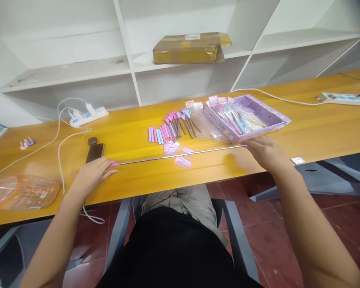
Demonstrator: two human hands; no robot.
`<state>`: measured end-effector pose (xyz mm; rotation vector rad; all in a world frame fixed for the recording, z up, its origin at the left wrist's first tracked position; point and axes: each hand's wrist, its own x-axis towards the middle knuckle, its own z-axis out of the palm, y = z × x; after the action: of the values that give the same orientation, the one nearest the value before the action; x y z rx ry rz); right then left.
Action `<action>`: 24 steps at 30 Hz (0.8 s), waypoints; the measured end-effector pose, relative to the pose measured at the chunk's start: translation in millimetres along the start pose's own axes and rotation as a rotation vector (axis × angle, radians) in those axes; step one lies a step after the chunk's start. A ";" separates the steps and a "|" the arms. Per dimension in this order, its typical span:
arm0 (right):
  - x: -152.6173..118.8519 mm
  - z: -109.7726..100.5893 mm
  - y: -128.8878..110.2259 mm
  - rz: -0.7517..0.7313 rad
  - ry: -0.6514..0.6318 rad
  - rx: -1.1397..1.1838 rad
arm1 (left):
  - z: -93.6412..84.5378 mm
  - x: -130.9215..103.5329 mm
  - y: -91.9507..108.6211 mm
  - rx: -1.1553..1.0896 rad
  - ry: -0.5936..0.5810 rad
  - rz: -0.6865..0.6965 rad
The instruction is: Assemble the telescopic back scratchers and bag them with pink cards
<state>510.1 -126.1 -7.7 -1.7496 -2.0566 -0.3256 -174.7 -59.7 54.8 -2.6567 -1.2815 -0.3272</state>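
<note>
A telescopic back scratcher (180,155) is drawn out long and thin, spanning the space between my hands above the table's front part. My left hand (93,173) is closed on its pink left end. At the other end, my right hand (265,150) grips a pink tip, mostly covered by the fingers. Behind the rod lie several short back scratchers (180,120) with pink, purple and blue hand-shaped heads. Beside them is a row of coloured handle sleeves (160,134). Small printed cards (183,162) lie beneath and behind the rod.
A purple box (270,110) holds bagged back scratchers, with clear bags (202,120) beside it. A phone (95,153), power strip (88,117), white cables and an orange plastic bag (42,192) lie leftward. A taped carton (186,50) sits on the shelf.
</note>
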 end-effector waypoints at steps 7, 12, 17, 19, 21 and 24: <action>-24.4 -9.9 -9.6 0.164 -0.109 0.026 | -1.2 -0.3 18.1 0.119 -0.067 -0.153; -29.8 -16.2 -14.5 0.218 -0.172 0.145 | 3.2 5.7 20.2 0.185 -0.178 -0.228; -37.1 -10.7 -8.0 0.163 -0.128 0.038 | 7.9 12.1 19.1 0.234 -0.265 -0.263; -33.2 -4.7 -13.2 0.090 -0.100 -0.058 | 8.6 18.1 28.2 0.224 -0.299 -0.267; -20.1 3.0 -32.5 0.011 -0.101 -0.103 | 8.9 29.7 48.5 0.200 -0.324 -0.270; 13.9 14.9 -93.5 -0.100 -0.136 -0.156 | 10.5 58.9 95.4 0.160 -0.329 -0.290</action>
<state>414.4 -124.3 -6.1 -1.8064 -2.2747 -0.4179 -62.7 -71.7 54.9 -2.4587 -1.7145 0.1806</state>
